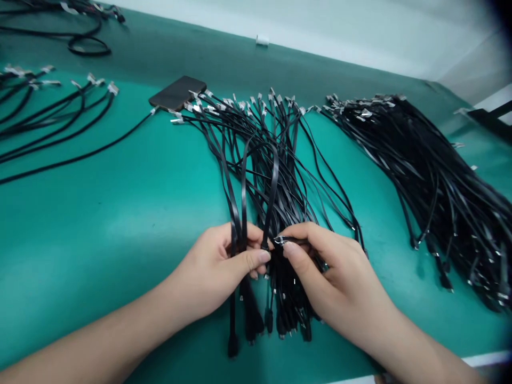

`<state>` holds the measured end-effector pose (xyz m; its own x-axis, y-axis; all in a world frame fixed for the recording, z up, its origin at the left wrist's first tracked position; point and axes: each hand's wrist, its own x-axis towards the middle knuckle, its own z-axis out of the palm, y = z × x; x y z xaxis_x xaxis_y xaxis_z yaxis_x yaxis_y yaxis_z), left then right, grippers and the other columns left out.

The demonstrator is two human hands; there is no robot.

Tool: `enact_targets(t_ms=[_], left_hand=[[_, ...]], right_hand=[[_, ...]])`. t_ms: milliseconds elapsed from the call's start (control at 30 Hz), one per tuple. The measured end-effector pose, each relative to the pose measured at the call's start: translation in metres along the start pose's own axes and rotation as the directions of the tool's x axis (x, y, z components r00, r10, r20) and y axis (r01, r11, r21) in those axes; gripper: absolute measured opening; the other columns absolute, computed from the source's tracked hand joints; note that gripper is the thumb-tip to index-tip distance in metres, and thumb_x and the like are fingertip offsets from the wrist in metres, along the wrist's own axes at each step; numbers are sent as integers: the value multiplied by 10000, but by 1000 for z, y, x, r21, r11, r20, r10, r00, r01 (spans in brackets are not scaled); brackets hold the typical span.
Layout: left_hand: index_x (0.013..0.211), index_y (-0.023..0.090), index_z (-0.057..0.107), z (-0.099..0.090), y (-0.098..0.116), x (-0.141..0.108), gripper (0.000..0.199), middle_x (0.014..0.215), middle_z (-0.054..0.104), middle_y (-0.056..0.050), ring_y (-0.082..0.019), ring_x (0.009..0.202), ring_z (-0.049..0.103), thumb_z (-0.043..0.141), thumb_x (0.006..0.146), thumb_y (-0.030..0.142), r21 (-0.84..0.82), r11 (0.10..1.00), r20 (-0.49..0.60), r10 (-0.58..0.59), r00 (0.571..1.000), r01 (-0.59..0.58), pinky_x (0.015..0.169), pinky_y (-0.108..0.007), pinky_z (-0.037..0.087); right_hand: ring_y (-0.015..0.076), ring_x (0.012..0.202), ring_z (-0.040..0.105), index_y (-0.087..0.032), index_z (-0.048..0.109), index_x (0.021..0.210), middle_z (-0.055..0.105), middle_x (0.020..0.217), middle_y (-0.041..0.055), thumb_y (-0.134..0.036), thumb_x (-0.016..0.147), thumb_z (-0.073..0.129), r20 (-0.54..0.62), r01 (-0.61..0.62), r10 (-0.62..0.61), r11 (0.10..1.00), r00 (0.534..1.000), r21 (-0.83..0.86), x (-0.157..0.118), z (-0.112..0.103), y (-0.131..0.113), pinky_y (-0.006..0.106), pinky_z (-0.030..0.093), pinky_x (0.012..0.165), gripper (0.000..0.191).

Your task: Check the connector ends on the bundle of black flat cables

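My left hand (228,261) is closed on a flat black cable (275,176), with thumb and fingers pinching it close to one end. The cable loops up and back down through the same hand. To its right, my right hand (336,266) pinches a small shiny metal piece (281,240) between thumb and index finger; it looks like a cable's end, but its exact kind is unclear. The fingertips of both hands are close together. Beneath them lies a loose pile of black cables (290,186), with white-tagged ends at the back and dark plugs at the front.
A thick bundle of black cables (432,176) lies on the right. At the left are several tagged cables (76,120), and more cables (90,45) lie behind. A dark phone-like slab (178,92) rests at the back of the green table (120,229). A small white roll (262,40) stands by the wall.
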<state>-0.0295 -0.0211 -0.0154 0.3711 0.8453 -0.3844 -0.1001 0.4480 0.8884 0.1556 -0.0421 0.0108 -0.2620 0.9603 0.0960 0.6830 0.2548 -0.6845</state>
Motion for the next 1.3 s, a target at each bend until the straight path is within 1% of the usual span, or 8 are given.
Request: enact_targets(t_ms=[133, 400, 600, 700, 767, 900, 1067, 1300], left_hand=[[823, 156, 704, 0, 0, 0, 47, 634, 655, 47, -78, 583, 616, 714, 778, 164, 6, 1000, 10, -2, 1000, 2, 572, -177, 517], [735, 196, 660, 0, 1, -1, 120, 584, 632, 67, -77, 540, 561, 775, 760, 224, 166, 985, -25, -35, 999, 39, 518, -166, 448], [795, 199, 710, -1, 5, 0, 24, 628, 628, 63, -76, 575, 575, 714, 817, 192, 154, 987, 30, -43, 999, 38, 548, -156, 486], [713, 182, 707, 0, 7, 1, 160, 651, 651, 45, -77, 615, 621, 648, 856, 140, 151, 989, 56, -16, 998, 7, 592, -152, 528], [659, 171, 691, 1, 8, 2, 202, 633, 659, 37, -77, 611, 634, 645, 850, 120, 146, 989, 47, -21, 999, 14, 606, -155, 542], [721, 177, 678, 3, 5, 1, 85, 575, 666, 48, -90, 552, 634, 734, 771, 136, 82, 994, 2, -77, 997, 76, 553, -171, 540], [634, 207, 518, 5, 5, -1, 304, 460, 611, 77, -95, 437, 585, 815, 681, 165, 18, 992, -79, -120, 990, 121, 448, -176, 488], [666, 214, 500, 5, 5, 0, 320, 440, 604, 86, -96, 426, 584, 814, 673, 153, -42, 989, -89, -148, 985, 145, 438, -176, 485]], right_hand=[[98, 687, 638, -215, 640, 975, 703, 823, -25, -182, 999, 516, 9, 15, -15, 1000, 1000, 11, -2, -2, -1, 214, 478, 609, 130], [98, 667, 644, -244, 620, 984, 670, 786, -39, -192, 1010, 513, 36, -10, 9, 999, 999, 34, -5, -5, -2, 206, 475, 559, 122], [116, 741, 683, -251, 650, 1038, 695, 865, -14, -186, 1012, 512, 67, -28, 22, 996, 998, 88, -7, -6, -5, 203, 517, 599, 155], [115, 801, 694, -254, 658, 1004, 714, 923, -9, -157, 1008, 506, 102, -21, 7, 990, 995, 139, -5, -6, -8, 197, 539, 670, 180], [106, 800, 690, -255, 655, 957, 717, 912, -19, -135, 1003, 503, 104, -2, -15, 987, 994, 163, -3, -6, -9, 190, 536, 692, 199], [103, 743, 674, -248, 650, 962, 708, 878, -19, -152, 1007, 500, 85, 2, -15, 990, 996, 142, -4, -5, -6, 199, 518, 639, 184], [149, 764, 676, -221, 635, 1051, 710, 923, 32, -188, 1011, 494, 65, 13, -18, 997, 998, 75, -8, -2, -3, 259, 535, 640, 150], [136, 827, 693, -225, 620, 1065, 712, 960, 22, -163, 1014, 487, 56, 42, -44, 998, 997, 41, -8, 3, -1, 241, 539, 713, 156]])
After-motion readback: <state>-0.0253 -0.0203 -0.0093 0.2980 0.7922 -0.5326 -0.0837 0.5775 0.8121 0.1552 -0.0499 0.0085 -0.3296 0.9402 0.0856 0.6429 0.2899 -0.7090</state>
